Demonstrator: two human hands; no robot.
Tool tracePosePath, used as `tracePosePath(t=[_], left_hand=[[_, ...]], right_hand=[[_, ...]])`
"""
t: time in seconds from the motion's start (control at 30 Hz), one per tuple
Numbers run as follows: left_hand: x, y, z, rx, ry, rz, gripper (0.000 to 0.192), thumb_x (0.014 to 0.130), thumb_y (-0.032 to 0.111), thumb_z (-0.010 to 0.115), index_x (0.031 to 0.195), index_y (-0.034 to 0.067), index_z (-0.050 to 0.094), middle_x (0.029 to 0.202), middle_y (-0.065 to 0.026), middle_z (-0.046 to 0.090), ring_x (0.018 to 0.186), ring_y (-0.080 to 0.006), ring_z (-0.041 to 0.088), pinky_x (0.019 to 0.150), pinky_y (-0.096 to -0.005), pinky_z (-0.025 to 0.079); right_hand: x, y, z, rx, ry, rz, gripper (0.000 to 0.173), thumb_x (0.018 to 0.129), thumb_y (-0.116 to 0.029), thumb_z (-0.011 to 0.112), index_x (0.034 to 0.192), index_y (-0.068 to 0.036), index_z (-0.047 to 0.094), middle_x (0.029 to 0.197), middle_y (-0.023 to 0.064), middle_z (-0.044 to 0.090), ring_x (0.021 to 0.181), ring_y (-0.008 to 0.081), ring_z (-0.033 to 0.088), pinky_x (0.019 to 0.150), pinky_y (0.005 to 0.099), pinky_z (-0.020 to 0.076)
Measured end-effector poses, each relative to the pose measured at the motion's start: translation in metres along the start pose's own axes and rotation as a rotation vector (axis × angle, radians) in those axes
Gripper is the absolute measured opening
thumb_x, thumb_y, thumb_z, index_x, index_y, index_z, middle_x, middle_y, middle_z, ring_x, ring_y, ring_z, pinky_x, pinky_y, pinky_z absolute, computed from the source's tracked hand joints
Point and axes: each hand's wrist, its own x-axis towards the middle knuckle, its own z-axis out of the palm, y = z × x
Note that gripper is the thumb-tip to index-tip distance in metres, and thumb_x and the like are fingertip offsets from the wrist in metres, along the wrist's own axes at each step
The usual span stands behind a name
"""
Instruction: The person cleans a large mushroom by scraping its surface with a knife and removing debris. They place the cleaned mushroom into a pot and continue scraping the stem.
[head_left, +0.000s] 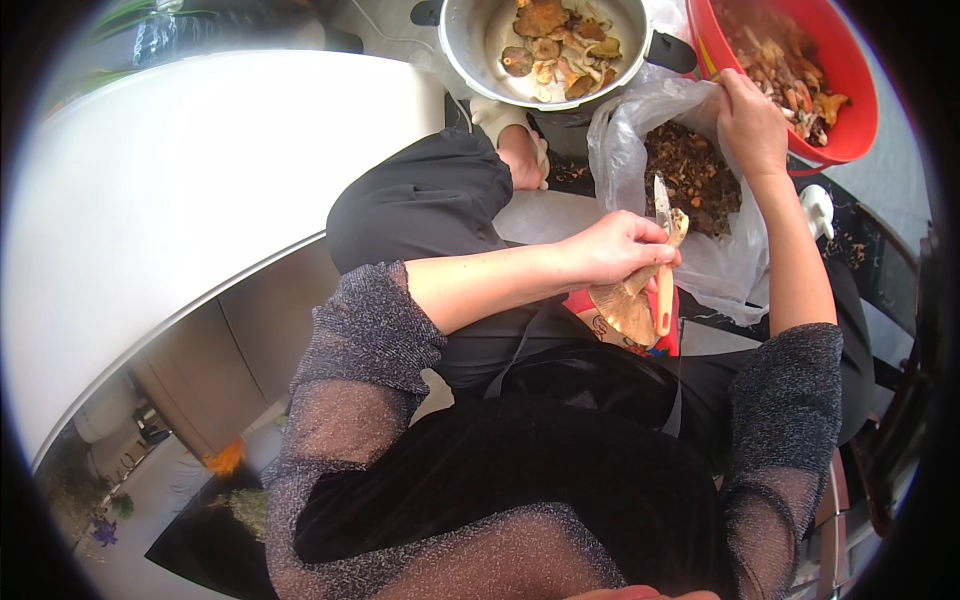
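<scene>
My left hand (619, 251) holds a mushroom and a knife together in its fingers. The mushroom has a broad brown cap (628, 319) hanging below the hand, and its pale stem end (679, 225) sticks out above. Beside the stem the soiled knife blade (661, 196) points up and away, with its light orange handle (664, 304) pointing towards me. My right hand (754, 124) pinches the rim of a clear plastic bag (622, 142) and pulls it to the right. Brown scraps and dirt (694, 176) fill the bag's mouth.
Beyond the bag stands a metal pot (487, 82) with mushroom pieces inside. At the far right a red bucket (862, 112) holds more mushrooms. A white tabletop (225, 165) takes up the left. Below the mushroom, something red (581, 304) shows.
</scene>
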Motion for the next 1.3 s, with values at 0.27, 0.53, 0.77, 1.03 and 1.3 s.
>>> tracePosePath(t=[0.27,0.53,0.77,1.03,1.3], left_hand=[[0.004,-0.008,0.001,-0.029,0.021,0.051,0.029,0.099,0.021,0.060,0.108,-0.006,0.067,0.096,-0.0105,0.070,0.076,-0.0143,0.069,0.070,-0.0277,0.057],[0.006,-0.008,0.001,-0.067,0.021,-0.004,0.029,0.099,0.020,0.061,0.110,-0.006,0.067,0.097,-0.0102,0.070,0.078,-0.0135,0.068,0.071,-0.0280,0.057],[0.006,-0.003,0.001,-0.067,-0.010,-0.095,0.032,0.101,0.023,0.059,0.117,-0.004,0.063,0.100,-0.0068,0.068,0.084,-0.0125,0.067,0.081,-0.0283,0.053],[0.002,-0.001,0.000,-0.144,0.006,-0.104,0.030,0.101,0.024,0.058,0.116,-0.002,0.064,0.102,-0.0062,0.067,0.085,-0.0124,0.066,0.083,-0.0279,0.053],[0.006,-0.002,-0.005,-0.252,0.038,-0.140,0.030,0.102,0.022,0.057,0.117,-0.003,0.063,0.104,-0.0076,0.067,0.091,-0.0134,0.066,0.086,-0.0283,0.053]], right_hand=[[-0.003,-0.002,0.002,0.002,-0.029,0.002,0.011,0.094,-0.017,0.053,0.100,-0.008,0.057,0.095,0.0138,0.066,0.084,0.0390,0.065,0.070,0.0495,0.0517],[-0.008,0.001,0.008,0.031,-0.012,-0.066,0.010,0.094,-0.016,0.056,0.100,-0.009,0.058,0.092,0.0096,0.063,0.083,0.0335,0.066,0.069,0.0443,0.0537],[-0.011,-0.011,0.005,0.116,0.107,-0.077,0.010,0.091,-0.012,0.060,0.101,-0.009,0.060,0.092,0.0098,0.062,0.082,0.0329,0.064,0.069,0.0436,0.0528],[-0.079,-0.002,0.049,0.351,-0.367,0.050,0.010,0.085,-0.008,0.064,0.094,-0.005,0.061,0.095,0.0148,0.059,0.086,0.0367,0.062,0.072,0.0459,0.0503],[-0.112,0.015,0.127,0.377,-0.347,-0.071,0.041,0.078,-0.002,0.063,0.118,-0.002,0.064,0.124,0.0095,0.062,0.116,0.0297,0.056,0.095,0.0403,0.0477]])
